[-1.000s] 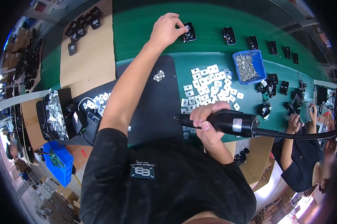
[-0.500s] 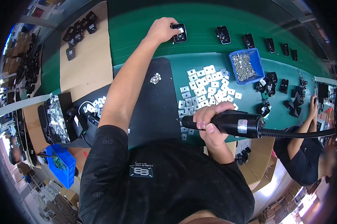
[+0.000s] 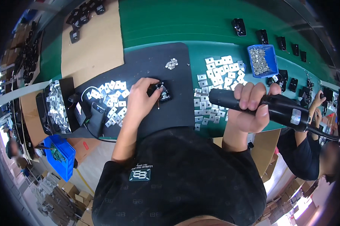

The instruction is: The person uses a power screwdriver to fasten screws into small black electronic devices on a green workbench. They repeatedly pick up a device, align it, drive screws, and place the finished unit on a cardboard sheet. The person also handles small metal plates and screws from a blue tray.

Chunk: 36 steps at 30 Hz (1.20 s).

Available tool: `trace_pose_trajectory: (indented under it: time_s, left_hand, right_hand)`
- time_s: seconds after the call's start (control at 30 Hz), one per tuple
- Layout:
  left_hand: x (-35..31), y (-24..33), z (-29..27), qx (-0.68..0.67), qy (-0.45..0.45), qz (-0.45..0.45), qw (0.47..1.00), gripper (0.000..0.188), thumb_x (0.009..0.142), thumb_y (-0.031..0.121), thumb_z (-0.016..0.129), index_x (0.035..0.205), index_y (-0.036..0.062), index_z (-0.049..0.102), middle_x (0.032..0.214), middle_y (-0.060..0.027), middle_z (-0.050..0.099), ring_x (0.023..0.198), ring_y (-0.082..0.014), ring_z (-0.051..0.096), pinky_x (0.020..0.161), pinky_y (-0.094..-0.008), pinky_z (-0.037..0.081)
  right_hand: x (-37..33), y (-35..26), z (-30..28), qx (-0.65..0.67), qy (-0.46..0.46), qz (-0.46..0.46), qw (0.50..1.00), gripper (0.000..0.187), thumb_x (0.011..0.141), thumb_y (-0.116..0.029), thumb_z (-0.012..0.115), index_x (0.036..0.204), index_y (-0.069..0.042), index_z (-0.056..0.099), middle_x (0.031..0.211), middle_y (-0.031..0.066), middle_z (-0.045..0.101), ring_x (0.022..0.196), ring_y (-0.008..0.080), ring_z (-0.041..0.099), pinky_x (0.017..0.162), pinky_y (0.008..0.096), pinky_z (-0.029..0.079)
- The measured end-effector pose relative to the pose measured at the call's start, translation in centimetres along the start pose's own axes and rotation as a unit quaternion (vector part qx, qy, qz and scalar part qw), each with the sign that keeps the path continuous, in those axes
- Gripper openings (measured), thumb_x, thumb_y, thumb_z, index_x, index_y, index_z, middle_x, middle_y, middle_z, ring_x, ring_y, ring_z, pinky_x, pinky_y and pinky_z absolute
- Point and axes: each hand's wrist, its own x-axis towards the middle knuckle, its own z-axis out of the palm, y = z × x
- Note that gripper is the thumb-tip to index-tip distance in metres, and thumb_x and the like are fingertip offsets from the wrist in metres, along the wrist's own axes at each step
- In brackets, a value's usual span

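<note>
Pinches a black casing [image 3: 165, 94] in the left hand [image 3: 141, 92], on its thumb side, over the dark mat [image 3: 171, 116]. Clasps a power tool [image 3: 283, 109] in the right hand [image 3: 251, 100], partly hiding metal plates [image 3: 215, 80], with a blue bin [image 3: 271, 61] beyond.

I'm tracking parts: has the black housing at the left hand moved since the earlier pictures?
Yes: the black housing came nearer, from beyond the black mat's far edge onto it.

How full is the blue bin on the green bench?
Partly full: small metal parts heap toward the left side of the blue bin, leaving bare blue at right. Depth: cannot tell.
</note>
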Motion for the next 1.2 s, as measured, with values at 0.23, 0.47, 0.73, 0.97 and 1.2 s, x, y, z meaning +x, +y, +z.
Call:
trace_pose_trajectory:
  time_s: [0.23,0.47,0.73,0.97,1.2]
  left_hand:
    - [-0.7,1.7,-1.3,0.005,0.078,0.212,0.974,0.045,0.068,0.011,0.076,0.111,0.004,0.062,0.109,-0.0088,0.063,0.102,-0.0278,0.059,0.089,-0.0389,0.041]
    - [-1.0,3.2,-0.6,-0.053,0.076,0.293,0.952,0.035,0.065,0.021,0.081,0.094,0.0052,0.068,0.083,-0.0037,0.069,0.076,-0.018,0.064,0.079,-0.033,0.043]
    - [-1.9,2.9,0.6,-0.18,0.059,0.266,0.945,0.015,0.068,0.006,0.078,0.079,0.0031,0.069,0.073,-0.0053,0.068,0.065,-0.0173,0.063,0.072,-0.031,0.045]
    - [-1.9,2.4,0.2,-0.142,0.069,0.22,0.963,0.009,0.071,0.004,0.073,0.076,0.0045,0.066,0.074,-0.0052,0.068,0.069,-0.0187,0.063,0.073,-0.0312,0.045]
    - [-1.7,1.4,0.3,-0.084,0.093,0.241,0.962,0.009,0.072,0.001,0.07,0.08,0.004,0.066,0.077,-0.0072,0.067,0.07,-0.0203,0.064,0.068,-0.0313,0.047]
  right_hand:
    - [-0.2,0.5,2.1,0.037,-0.095,-0.024,0.994,0.041,0.089,-0.022,0.055,0.126,-0.012,0.041,0.072,-0.0022,0.043,0.064,0.0098,0.043,0.07,0.0306,0.039]
    - [-1.3,0.4,3.4,0.034,-0.115,-0.007,0.993,0.04,0.088,-0.02,0.057,0.124,-0.012,0.04,0.072,-0.002,0.044,0.064,0.0098,0.044,0.07,0.0311,0.04]
    - [-1.7,0.4,3.9,0.052,-0.123,0.009,0.991,0.039,0.087,-0.02,0.06,0.121,-0.014,0.042,0.072,-0.0023,0.044,0.063,0.0094,0.045,0.069,0.0295,0.039]
    - [-1.5,0.6,3.6,0.038,-0.085,0.004,0.996,0.044,0.086,-0.022,0.061,0.124,-0.013,0.042,0.07,-0.0017,0.044,0.062,0.011,0.045,0.066,0.0313,0.04]
    - [-2.9,3.8,0.6,-0.058,0.02,0.008,0.998,0.047,0.08,-0.007,0.062,0.122,-0.006,0.04,0.068,0.0073,0.053,0.059,0.0182,0.052,0.061,0.0375,0.048]
